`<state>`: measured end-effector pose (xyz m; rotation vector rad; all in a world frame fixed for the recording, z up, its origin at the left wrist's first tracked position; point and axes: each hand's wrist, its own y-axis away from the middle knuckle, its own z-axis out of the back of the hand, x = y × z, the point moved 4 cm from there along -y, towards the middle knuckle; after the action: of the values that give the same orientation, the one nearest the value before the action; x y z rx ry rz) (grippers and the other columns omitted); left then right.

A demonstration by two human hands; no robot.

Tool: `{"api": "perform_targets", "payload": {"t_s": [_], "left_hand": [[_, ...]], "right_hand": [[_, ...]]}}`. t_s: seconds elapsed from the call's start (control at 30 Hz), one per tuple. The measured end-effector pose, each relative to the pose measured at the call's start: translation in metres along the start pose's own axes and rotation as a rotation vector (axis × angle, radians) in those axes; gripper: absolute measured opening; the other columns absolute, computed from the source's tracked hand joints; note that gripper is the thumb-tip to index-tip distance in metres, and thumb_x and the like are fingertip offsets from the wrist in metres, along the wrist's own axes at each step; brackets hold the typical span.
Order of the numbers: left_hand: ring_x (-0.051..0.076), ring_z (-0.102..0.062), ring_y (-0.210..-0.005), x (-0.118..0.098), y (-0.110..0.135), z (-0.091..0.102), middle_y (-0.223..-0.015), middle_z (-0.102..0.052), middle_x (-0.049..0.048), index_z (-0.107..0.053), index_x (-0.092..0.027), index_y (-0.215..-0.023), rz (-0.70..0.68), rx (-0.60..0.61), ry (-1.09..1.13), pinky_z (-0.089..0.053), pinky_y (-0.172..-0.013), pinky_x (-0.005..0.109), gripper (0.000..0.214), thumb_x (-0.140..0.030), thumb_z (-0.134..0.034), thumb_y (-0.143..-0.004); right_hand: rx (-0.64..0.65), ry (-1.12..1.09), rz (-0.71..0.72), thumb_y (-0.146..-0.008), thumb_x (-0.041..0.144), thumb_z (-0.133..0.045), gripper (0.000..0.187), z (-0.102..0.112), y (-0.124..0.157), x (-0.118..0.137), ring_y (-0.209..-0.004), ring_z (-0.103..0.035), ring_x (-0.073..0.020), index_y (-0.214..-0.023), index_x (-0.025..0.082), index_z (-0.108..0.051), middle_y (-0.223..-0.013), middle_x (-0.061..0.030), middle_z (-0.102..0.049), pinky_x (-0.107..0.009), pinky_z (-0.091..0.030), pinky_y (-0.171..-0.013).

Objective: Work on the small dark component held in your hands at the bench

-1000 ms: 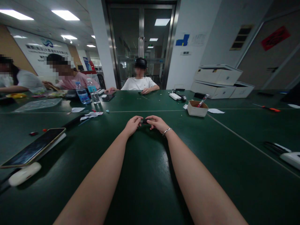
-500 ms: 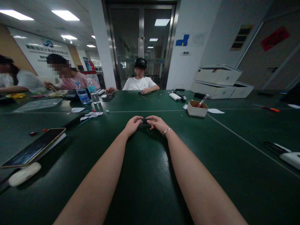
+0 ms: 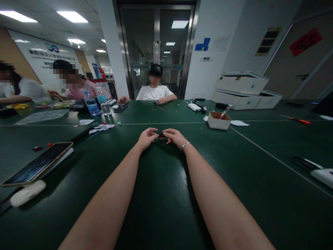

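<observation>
While my right hand (image 3: 176, 138) has a small black part (image 3: 161, 134) clamped between thumb and index finger, my left hand (image 3: 147, 139) sits at the part's left end. Left thumb and index tips are slightly apart. Can't tell if they grip anything: the part is tiny from here and my fingers hide much of it.

Using the open carton (image 3: 218, 123) as reference: part and my 2 hands are left of it and a bit nearer me, over the green table (image 3: 161, 198). Silver bracelet (image 3: 185, 146) on my right wrist, also left of the carton, nearer me. 1 slim item (image 3: 225, 111) with red on it leans out of the carton. Paper scrap (image 3: 239, 123) lies just to its right.

Behind it, slightly left: white device (image 3: 194, 107) with black cable. Behind it, to the right: stacked white boxes (image 3: 241, 84). Well to its right: screwdriver (image 3: 300, 121), orange handle.

Far left of it and nearer me: phone (image 3: 36, 163), then a white rounded case (image 3: 28, 193), nearer me again. Left of it, farther back: 2 water bottles (image 3: 91, 104), side by side. Beyond it, to the left, across the table: 1 person (image 3: 155, 93), white shirt, black cap.
</observation>
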<state>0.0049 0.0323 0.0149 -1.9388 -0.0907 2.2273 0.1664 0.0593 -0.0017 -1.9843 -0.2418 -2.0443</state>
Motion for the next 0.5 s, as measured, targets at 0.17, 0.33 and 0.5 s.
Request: {"api": "perform_targets", "payload": {"t_s": [0.17,0.33,0.5], "left_hand": [[0.016,-0.062,-0.072,0.002,-0.001,0.002,-0.075,-0.066,0.0052,-0.062,-0.013,-0.082,0.029,-0.007,0.069,-0.045,-0.061,0.026,0.027,-0.026,-0.072,-0.061],[0.014,-0.062,-0.065,0.004,-0.004,0.003,-0.067,-0.065,0.0037,-0.063,-0.012,-0.076,0.028,-0.035,0.09,-0.046,-0.062,0.027,0.026,-0.026,-0.074,-0.058],[0.013,-0.061,-0.062,0.007,-0.005,0.003,-0.064,-0.065,0.0032,-0.063,-0.012,-0.073,0.023,-0.047,0.112,-0.046,-0.063,0.027,0.025,-0.025,-0.075,-0.056]], "right_hand": [[0.023,0.025,0.028,-0.08,0.022,-0.062,0.016,-0.001,0.003,0.004,-0.037,-0.045,-0.0031,-0.093,0.013,-0.06,-0.071,-0.0035,-0.069,-0.018,-0.049,-0.044],[0.025,-0.001,0.05,-0.073,0.017,-0.067,0.046,-0.003,0.008,0.012,-0.041,-0.05,-0.0036,-0.116,0.021,-0.051,-0.085,-0.0006,-0.067,-0.018,-0.049,-0.043],[0.016,0.069,-0.014,-0.083,0.022,-0.055,0.025,-0.006,0.01,0.014,-0.033,-0.039,-0.0019,-0.107,0.016,-0.053,-0.072,-0.0003,-0.065,-0.017,-0.046,-0.039]]}}
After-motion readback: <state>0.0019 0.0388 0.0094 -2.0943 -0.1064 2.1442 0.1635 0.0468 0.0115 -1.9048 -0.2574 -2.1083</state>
